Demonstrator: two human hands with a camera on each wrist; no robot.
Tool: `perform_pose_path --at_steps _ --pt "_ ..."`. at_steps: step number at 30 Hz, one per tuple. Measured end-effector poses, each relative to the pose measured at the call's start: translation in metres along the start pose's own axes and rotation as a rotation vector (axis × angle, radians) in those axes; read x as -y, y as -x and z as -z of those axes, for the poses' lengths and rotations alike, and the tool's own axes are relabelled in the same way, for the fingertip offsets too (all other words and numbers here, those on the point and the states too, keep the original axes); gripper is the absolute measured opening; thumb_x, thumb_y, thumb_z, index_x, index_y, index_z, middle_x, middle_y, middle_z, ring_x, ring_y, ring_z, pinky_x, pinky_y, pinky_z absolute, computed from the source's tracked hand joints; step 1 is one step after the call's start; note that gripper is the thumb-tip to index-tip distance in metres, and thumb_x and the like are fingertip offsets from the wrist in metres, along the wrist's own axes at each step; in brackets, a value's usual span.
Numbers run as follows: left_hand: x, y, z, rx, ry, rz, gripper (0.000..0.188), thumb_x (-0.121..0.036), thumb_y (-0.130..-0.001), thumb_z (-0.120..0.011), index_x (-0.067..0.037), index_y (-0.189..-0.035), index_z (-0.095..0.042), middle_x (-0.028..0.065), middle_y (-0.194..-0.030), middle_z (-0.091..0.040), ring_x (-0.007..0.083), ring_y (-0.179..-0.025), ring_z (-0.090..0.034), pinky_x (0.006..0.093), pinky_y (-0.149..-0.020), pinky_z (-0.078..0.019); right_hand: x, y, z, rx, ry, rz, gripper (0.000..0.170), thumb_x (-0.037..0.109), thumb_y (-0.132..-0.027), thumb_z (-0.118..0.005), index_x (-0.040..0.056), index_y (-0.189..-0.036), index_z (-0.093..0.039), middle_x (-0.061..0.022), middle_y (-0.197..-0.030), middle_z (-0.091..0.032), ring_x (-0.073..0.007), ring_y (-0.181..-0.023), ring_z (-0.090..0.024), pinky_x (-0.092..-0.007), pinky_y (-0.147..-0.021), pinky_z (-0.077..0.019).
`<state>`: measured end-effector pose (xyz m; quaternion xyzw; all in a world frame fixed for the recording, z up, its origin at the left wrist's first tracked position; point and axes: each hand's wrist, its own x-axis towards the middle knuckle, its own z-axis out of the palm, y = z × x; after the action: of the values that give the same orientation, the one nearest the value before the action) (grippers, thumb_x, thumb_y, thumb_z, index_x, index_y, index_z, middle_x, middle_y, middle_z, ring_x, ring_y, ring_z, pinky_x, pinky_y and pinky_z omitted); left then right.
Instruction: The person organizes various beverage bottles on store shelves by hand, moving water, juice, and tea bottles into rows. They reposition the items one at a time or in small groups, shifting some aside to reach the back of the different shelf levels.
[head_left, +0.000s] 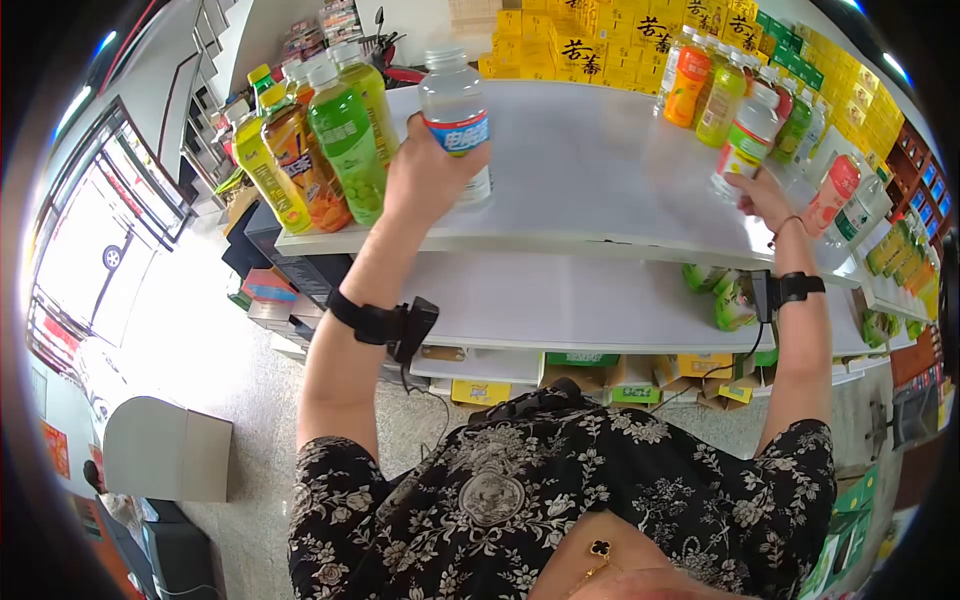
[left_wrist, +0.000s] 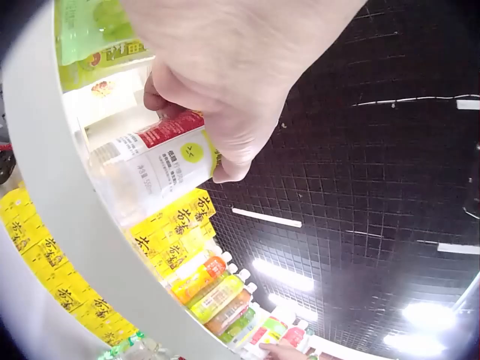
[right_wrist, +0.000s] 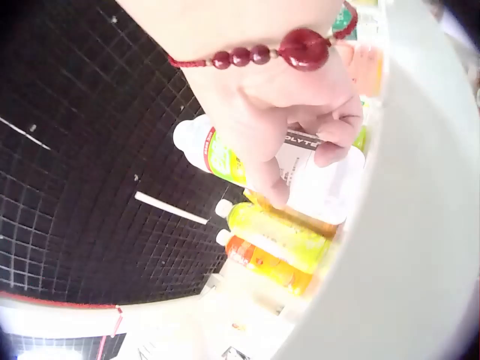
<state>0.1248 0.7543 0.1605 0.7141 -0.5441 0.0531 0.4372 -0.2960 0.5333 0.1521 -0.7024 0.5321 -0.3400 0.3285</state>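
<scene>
Bottles [head_left: 342,135] crowd the upper left of the head feed I'm watching, bunched, I judge, to stay within easy reach of the left hand [head_left: 430,178], which grips a blue-labelled bottle [head_left: 462,132] around its middle just right of them, probably to keep it upright. At the upper right, I see the right hand [head_left: 768,200] gripping the lower part of a white-capped bottle [head_left: 746,142], likely for steadiness, near another bottle row [head_left: 720,105] on the white shelf [head_left: 590,160].
</scene>
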Motion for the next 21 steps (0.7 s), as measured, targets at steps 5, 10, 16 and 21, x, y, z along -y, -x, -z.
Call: perform_pose_path --at_steps 5,10,16,21 --pt "-0.004 0.008 -0.010 -0.161 0.059 -0.136 0.084 -0.038 -0.071 -0.076 0.007 -0.126 -0.031 0.0252 -0.097 -0.063 0.0389 -0.091 -0.063 0.0437 -0.080 -0.0508 0.076 0.015 -0.095 0.272 -0.043 0.138 0.046 0.029 -0.077 -0.073 0.0031 -0.111 -0.054 -0.0073 -0.077 -0.062 -0.0140 -0.055 -0.061 -0.0268 -0.048 -0.0523" --pt "-0.015 0.019 -0.014 -0.277 0.096 -0.325 0.095 -0.027 -0.067 -0.081 0.002 -0.137 -0.023 0.0258 -0.121 -0.048 0.0404 -0.108 -0.052 0.0441 -0.089 -0.0465 0.135 0.031 -0.160 0.380 -0.074 0.169 0.049 0.026 -0.076 -0.075 0.0011 -0.112 -0.053 -0.0092 -0.080 -0.063 -0.0151 -0.055 -0.061 -0.0283 -0.050 -0.0544" --pt "0.008 0.031 -0.008 -0.343 -0.125 -0.638 0.094 -0.018 -0.065 -0.081 -0.006 -0.142 -0.028 0.0213 -0.136 -0.032 0.0389 -0.113 -0.043 0.0436 -0.094 -0.0418 0.172 0.041 -0.216 0.539 -0.175 0.209 0.041 0.013 -0.074 -0.073 -0.0021 -0.109 -0.056 -0.0127 -0.086 -0.064 -0.0177 -0.059 -0.064 -0.0276 -0.053 -0.0564" --pt "0.015 0.035 0.000 -0.341 -0.290 -0.729 0.078 -0.024 -0.066 -0.078 -0.013 -0.136 -0.045 0.0149 -0.136 -0.035 0.0335 -0.104 -0.045 0.0434 -0.090 -0.0408 0.185 0.044 -0.225 0.554 -0.158 0.178 0.038 0.007 -0.074 -0.071 -0.0025 -0.108 -0.057 -0.0135 -0.087 -0.065 -0.0195 -0.064 -0.066 -0.0289 -0.056 -0.0572"
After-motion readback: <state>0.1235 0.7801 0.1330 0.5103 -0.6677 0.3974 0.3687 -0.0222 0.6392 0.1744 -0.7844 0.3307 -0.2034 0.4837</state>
